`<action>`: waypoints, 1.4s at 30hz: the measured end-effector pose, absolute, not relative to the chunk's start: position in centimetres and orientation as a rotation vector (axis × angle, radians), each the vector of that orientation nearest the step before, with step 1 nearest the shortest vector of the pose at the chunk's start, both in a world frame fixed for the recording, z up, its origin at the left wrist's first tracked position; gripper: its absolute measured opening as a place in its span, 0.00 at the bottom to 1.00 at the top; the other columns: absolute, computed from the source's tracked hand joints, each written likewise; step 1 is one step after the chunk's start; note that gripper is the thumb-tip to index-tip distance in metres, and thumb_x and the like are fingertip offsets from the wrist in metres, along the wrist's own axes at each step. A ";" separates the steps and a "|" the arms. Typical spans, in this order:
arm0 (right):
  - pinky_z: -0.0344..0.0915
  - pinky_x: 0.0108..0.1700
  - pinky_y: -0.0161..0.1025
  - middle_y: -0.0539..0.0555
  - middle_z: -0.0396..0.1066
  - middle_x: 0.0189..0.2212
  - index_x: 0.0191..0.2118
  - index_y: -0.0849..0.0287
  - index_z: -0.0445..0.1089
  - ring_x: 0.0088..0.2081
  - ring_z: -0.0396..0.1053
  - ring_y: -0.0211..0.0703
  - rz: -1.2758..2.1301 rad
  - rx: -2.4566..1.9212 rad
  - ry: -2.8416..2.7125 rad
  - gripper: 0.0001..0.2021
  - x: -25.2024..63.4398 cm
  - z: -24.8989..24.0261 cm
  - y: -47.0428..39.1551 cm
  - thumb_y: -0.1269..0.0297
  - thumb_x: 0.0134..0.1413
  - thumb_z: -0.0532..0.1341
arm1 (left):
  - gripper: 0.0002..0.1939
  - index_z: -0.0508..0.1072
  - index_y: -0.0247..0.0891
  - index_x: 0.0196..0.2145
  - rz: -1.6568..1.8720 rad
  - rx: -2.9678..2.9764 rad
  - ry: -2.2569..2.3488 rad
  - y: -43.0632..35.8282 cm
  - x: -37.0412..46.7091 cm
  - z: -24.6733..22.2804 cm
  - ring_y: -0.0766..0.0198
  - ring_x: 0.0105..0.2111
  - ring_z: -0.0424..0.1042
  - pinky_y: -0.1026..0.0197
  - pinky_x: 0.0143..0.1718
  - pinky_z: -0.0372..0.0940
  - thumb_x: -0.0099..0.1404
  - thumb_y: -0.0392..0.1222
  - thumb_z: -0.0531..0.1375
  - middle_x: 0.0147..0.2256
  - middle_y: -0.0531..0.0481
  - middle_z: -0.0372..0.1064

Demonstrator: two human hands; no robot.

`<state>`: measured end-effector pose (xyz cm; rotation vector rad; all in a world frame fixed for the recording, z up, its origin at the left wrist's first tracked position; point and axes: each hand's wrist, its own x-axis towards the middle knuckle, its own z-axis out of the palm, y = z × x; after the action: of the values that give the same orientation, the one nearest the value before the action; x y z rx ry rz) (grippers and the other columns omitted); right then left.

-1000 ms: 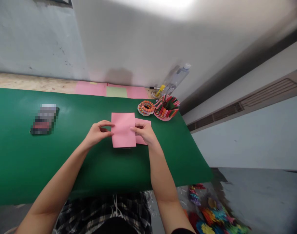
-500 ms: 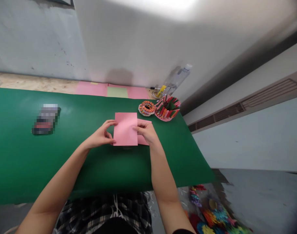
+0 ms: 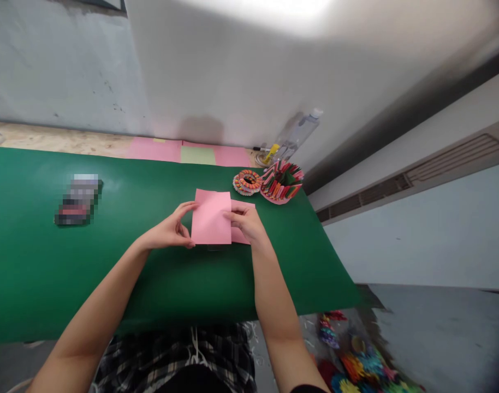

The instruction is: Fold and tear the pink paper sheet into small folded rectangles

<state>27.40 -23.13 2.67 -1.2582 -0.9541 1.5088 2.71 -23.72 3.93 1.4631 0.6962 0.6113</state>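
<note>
One flat pink rectangular paper sheet, between the hands, shows no clear crease yet: the left hand, nine o'clock, spreads along its edge; the right hand, three o'clock, pinches it. At two o'clock, a round red-pink folded-paper piece looks already assembled.

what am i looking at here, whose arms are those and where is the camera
There is no machine: these are a person's bare arms, filmed by a camera worn on the head, looking forward and down. The right hand pinches a pink sheet at its right side; the left hand is spread along its left edge. A second pink sheet shows behind. On the green table are a blurred-out object, left, and two round, many-coloured pieces, back right.
</note>
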 end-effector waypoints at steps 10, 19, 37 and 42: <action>0.71 0.32 0.38 0.53 0.74 0.28 0.29 0.60 0.75 0.29 0.71 0.39 1.547 -1.216 -1.040 0.15 27.8 3.0 -23.3 0.59 0.31 0.72 | 0.42 0.58 0.52 0.59 0.750 1.467 0.678 -23.4 2.8 3.4 0.66 0.38 0.70 0.62 0.34 0.72 0.50 0.37 0.68 0.63 0.42 0.37; 0.70 0.29 0.34 0.48 0.69 0.21 0.25 0.61 0.73 0.24 0.68 0.34 1.645 -1.187 -1.251 0.12 27.5 3.6 -23.6 0.58 0.34 0.71 | 0.24 0.68 0.43 0.51 1.148 1.525 0.839 -22.8 3.2 2.6 0.73 0.27 0.62 0.63 0.32 0.67 0.57 0.43 0.64 0.56 0.43 0.57; 0.66 0.33 0.40 0.50 0.69 0.23 0.24 0.57 0.71 0.27 0.66 0.39 1.133 -1.182 -1.313 0.13 25.3 4.1 -24.4 0.55 0.37 0.70 | 0.28 0.63 0.37 0.56 1.085 1.195 0.872 -23.8 4.8 1.3 0.48 0.52 0.66 0.47 0.49 0.64 0.59 0.50 0.58 0.57 0.38 0.60; 0.65 0.33 0.39 0.51 0.72 0.26 0.30 0.56 0.72 0.29 0.67 0.41 1.286 -1.153 -1.427 0.16 23.2 4.0 -25.6 0.50 0.39 0.68 | 0.30 0.67 0.36 0.51 0.954 1.090 0.779 -24.7 6.0 1.5 0.46 0.50 0.68 0.48 0.48 0.65 0.52 0.49 0.66 0.51 0.38 0.68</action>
<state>23.25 -25.56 3.97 -1.1534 -1.4268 1.2862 5.96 -24.70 1.53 1.0902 0.7791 0.9539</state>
